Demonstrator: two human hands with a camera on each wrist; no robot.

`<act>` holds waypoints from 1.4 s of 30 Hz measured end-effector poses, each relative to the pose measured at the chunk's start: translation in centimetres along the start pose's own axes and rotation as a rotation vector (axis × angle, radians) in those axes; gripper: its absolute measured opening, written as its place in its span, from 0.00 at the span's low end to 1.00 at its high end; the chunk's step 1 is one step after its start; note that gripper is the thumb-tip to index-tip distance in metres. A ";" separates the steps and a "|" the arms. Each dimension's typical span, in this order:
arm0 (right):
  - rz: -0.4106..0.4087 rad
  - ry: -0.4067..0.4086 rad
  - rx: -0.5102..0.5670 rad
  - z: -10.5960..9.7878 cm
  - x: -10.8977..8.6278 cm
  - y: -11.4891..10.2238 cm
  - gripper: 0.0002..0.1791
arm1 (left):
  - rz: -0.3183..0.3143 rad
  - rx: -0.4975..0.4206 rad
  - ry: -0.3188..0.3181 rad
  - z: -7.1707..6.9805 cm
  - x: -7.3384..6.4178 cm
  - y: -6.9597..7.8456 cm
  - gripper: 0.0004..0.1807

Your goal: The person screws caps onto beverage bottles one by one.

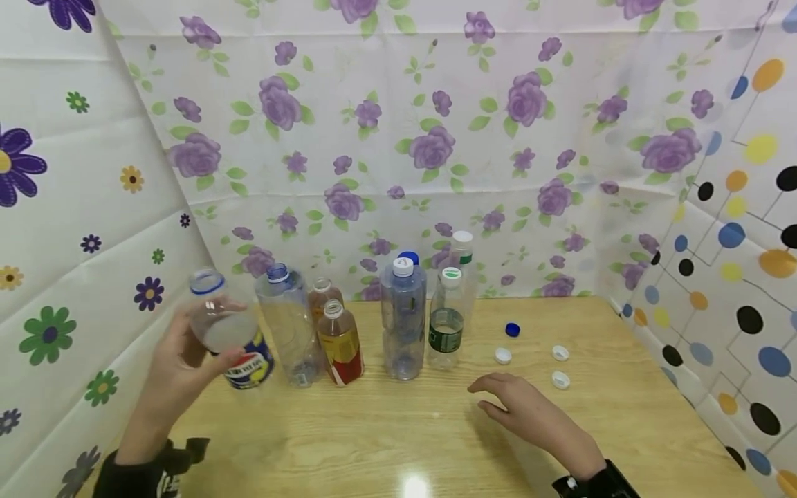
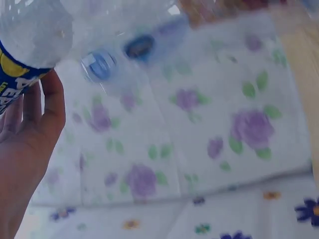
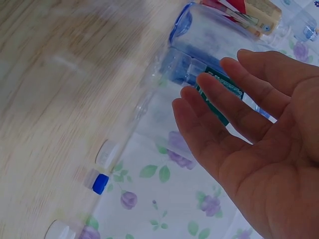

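Note:
My left hand point(image 1: 187, 360) grips a clear, uncapped plastic bottle point(image 1: 230, 330) with a dark blue and yellow label and a blue ring at its neck. The bottle tilts to the left, beside a tall uncapped bluish bottle point(image 1: 289, 325). In the left wrist view, the fingers point(image 2: 52, 107) wrap round the labelled part. My right hand point(image 1: 523, 408) hovers above the table's right half, holding nothing, its fingers loosely bent. Nearest to it are a loose white cap point(image 1: 503, 356) and a capped bottle with a green label point(image 1: 445, 325).
Two uncapped brownish bottles, one with a yellow and red label point(image 1: 341, 349), stand mid-left. A bluish bottle with a white cap point(image 1: 403, 325) stands centrally, a blue cap showing behind. Another white-capped bottle point(image 1: 463, 259) is behind. A blue cap point(image 1: 512, 330) and white caps point(image 1: 560, 380) lie right.

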State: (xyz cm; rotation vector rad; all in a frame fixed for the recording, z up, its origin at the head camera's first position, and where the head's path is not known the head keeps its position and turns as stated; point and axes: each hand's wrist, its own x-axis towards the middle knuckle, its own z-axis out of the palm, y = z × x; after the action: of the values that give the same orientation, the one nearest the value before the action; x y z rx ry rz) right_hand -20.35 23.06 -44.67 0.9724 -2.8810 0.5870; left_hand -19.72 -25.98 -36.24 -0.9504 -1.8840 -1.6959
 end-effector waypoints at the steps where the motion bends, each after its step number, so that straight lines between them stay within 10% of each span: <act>1: 0.000 0.002 -0.001 0.0 0.0 0.0 0.12 | 0.001 -0.009 -0.040 0.9 0.0 0.2 0.42; 9: -0.009 0.010 -0.005 0.4 -0.2 0.0 0.13 | -0.134 0.022 -0.236 9.7 -0.9 -1.6 0.40; 16: -0.014 -0.015 0.028 0.5 0.0 -0.3 0.13 | -0.407 0.017 -0.230 15.8 -1.3 -4.6 0.40; 22: 0.001 -0.008 0.017 0.6 0.0 -0.3 0.12 | -0.427 -0.020 -0.231 19.9 0.0 -6.3 0.42; 42: -0.017 0.007 -0.015 0.4 0.9 -0.1 0.13 | -0.385 -0.092 -0.296 22.7 1.1 -8.7 0.40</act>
State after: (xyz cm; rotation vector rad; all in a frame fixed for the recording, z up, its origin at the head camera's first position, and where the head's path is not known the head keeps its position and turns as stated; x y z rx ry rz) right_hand -21.02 22.34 -44.90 0.9904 -2.8634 0.5661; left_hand -23.93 -3.68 -44.95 -0.9633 -2.3210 -1.9600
